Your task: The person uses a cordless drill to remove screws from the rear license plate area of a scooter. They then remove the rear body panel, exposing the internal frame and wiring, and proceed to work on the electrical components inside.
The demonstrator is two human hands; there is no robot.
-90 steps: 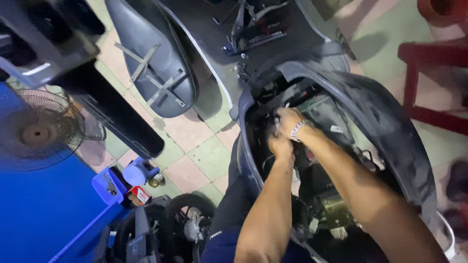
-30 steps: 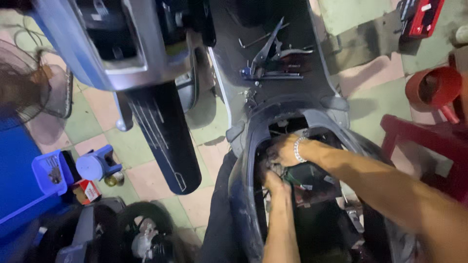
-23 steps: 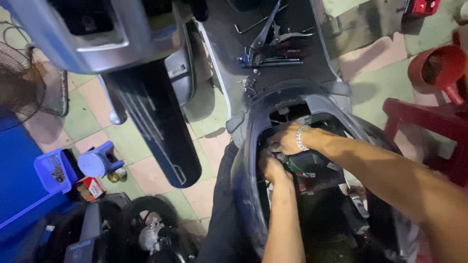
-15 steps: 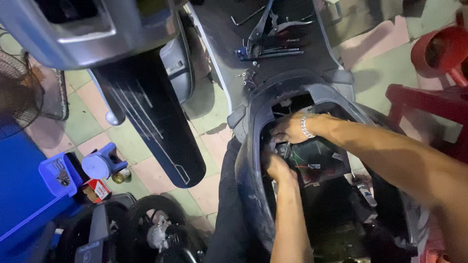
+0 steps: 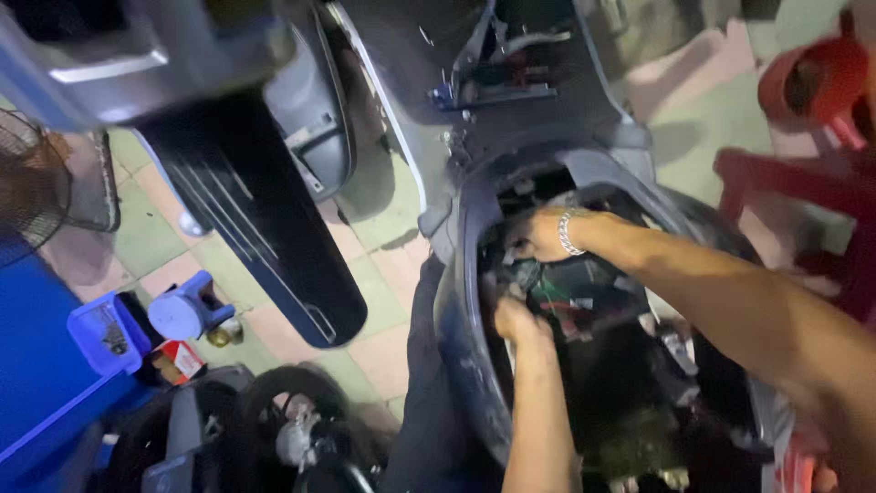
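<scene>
Both my hands reach into the open body of a dark scooter (image 5: 456,301) with its seat off. My left hand (image 5: 517,321) is low at the front of the cavity, fingers closed among wires and small parts (image 5: 566,297). My right hand (image 5: 540,236), with a metal bracelet on the wrist, is just above it, fingers curled on something inside the rim. What either hand grips is hidden by motion blur and shadow.
Tools lie on the scooter's footboard (image 5: 511,82). A second scooter's dark panel (image 5: 265,228) stretches over the tiled floor at left. A fan (image 5: 32,187), a blue box (image 5: 36,365), a small blue stool (image 5: 182,310) and a wheel (image 5: 292,429) lie at left. Red stools (image 5: 803,164) stand at right.
The view has shifted a little, so the scooter sits higher and left. My hands stay in the same cavity, the left one slightly lower than before.
</scene>
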